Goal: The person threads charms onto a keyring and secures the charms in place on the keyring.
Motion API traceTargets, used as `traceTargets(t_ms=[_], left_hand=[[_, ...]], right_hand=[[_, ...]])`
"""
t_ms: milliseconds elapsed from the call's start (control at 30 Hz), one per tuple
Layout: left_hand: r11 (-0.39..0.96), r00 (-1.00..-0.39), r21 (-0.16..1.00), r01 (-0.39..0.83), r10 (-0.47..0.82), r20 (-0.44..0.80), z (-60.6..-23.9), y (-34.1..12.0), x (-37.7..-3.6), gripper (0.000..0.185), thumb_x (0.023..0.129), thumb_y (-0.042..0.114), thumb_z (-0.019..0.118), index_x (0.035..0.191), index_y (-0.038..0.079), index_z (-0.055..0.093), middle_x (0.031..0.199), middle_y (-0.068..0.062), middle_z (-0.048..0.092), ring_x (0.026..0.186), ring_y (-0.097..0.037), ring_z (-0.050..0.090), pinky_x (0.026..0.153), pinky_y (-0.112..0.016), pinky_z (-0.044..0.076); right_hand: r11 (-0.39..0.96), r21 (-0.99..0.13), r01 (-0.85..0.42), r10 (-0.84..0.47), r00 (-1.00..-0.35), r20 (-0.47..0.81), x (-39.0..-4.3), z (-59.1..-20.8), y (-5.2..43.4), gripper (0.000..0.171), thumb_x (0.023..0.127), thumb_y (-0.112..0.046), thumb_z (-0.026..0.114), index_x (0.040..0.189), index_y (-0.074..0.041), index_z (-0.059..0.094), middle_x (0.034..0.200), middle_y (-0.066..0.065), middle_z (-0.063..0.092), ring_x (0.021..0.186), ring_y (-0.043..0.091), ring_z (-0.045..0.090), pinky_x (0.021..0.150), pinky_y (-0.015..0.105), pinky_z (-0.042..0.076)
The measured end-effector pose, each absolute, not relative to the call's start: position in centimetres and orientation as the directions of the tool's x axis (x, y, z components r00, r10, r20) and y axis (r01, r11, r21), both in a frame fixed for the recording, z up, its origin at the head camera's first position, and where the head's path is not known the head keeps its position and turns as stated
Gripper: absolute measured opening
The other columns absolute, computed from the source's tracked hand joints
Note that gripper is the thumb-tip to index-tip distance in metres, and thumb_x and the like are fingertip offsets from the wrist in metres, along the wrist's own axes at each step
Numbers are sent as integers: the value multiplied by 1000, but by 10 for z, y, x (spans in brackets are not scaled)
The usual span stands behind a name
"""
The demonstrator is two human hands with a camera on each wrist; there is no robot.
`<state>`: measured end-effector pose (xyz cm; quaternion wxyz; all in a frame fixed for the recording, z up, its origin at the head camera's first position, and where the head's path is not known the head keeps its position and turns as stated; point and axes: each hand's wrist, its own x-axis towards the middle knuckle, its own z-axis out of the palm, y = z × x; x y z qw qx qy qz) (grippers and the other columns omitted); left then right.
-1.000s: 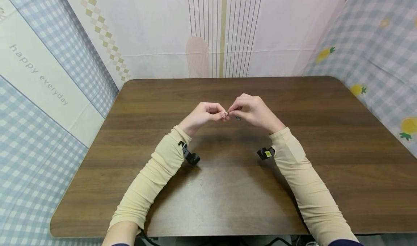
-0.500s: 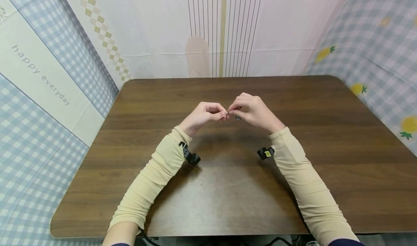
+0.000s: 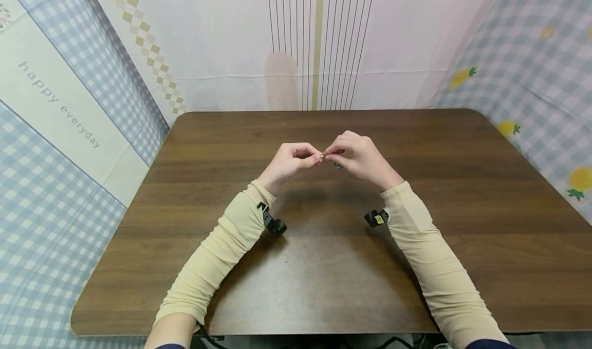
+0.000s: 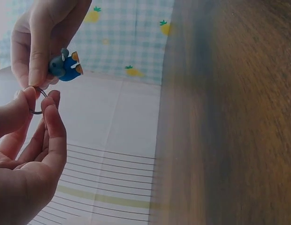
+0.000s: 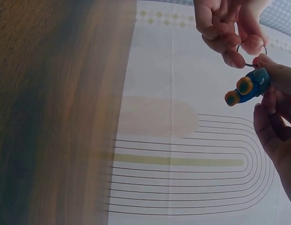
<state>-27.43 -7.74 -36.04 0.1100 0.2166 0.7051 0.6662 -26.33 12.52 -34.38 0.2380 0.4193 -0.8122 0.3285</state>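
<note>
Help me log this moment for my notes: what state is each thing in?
Left hand: pinches the metal ring, above the table.
Right hand: holds the blue figure at the ring.
Metal ring: held between both hands' fingertips.
Blue figure: hangs by the ring.
Table: bare brown wood.

head view bright, even, soft light; faint shadows under the forearms on the table (image 3: 324, 287), wide-angle bending at the edges. wrist views dimmer, table surface smeared and out of focus, hands fairly sharp, no glare.
</note>
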Motion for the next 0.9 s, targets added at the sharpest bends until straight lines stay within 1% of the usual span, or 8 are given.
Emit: traceTargets(t_ms=[133, 333, 400, 500, 567, 733, 800, 900], left_hand=[[-17, -878, 992, 122, 464, 116, -362, -78, -275, 6, 91, 1, 63, 89, -1, 68, 75, 4, 68, 75, -9, 64, 76, -25, 53], [-73, -877, 995, 66, 472, 92, -362, -78, -276, 16, 93, -1, 59, 83, 8, 67, 74, 5, 68, 75, -9, 64, 81, -29, 53], [-88, -881, 994, 64, 463, 98, -361, -77, -275, 18, 93, -1, 59, 82, 10, 68, 75, 5, 68, 76, -10, 64, 87, -37, 54], [-119, -888, 991, 67, 445, 114, -361, -75, -274, 20, 92, -1, 60, 80, 13, 68, 76, 6, 69, 77, -11, 65, 96, -48, 50], [-143, -893, 987, 77, 430, 131, -361, -74, -273, 21, 92, -2, 61, 80, 14, 68, 77, 5, 70, 78, -12, 66, 98, -50, 49], [-182, -902, 979, 96, 400, 163, -362, -73, -273, 20, 90, -4, 61, 82, 12, 69, 80, 4, 71, 79, -10, 68, 85, -31, 56], [-188, -902, 977, 99, 398, 168, -362, -73, -273, 18, 90, -4, 62, 83, 11, 69, 81, 4, 71, 80, -10, 68, 81, -27, 56], [-188, -900, 977, 97, 404, 166, -362, -73, -273, 17, 90, -3, 62, 83, 10, 70, 79, 4, 71, 80, -11, 68, 81, -27, 56]], right_hand=[[415, -333, -847, -521, -521, 676, -264, -344, 125, 14, 75, 3, 78, 86, -5, 75, 76, 2, 70, 76, 13, 56, 64, 29, 44], [388, -310, -868, -514, -483, 709, -265, -345, 125, 17, 73, 7, 78, 86, -4, 75, 76, 3, 70, 76, 15, 56, 65, 27, 44], [389, -304, -870, -506, -477, 719, -264, -345, 124, 15, 75, 5, 78, 86, -4, 75, 77, 4, 71, 77, 15, 56, 66, 28, 44], [405, -293, -866, -481, -474, 738, -264, -344, 123, 13, 76, 5, 77, 87, -3, 75, 78, 6, 71, 78, 17, 57, 68, 26, 45], [419, -283, -863, -465, -472, 749, -263, -345, 122, 13, 78, 5, 76, 87, -3, 75, 79, 7, 71, 79, 18, 57, 70, 23, 44], [436, -264, -860, -441, -460, 771, -265, -346, 121, 15, 77, 6, 76, 89, -2, 75, 80, 9, 72, 81, 21, 58, 72, 20, 42], [437, -259, -861, -437, -455, 775, -265, -346, 121, 14, 77, 4, 76, 90, -2, 76, 81, 10, 72, 81, 21, 58, 72, 20, 42], [435, -255, -864, -442, -451, 775, -265, -346, 121, 8, 82, 0, 74, 90, -2, 76, 81, 9, 71, 81, 21, 58, 72, 19, 43]])
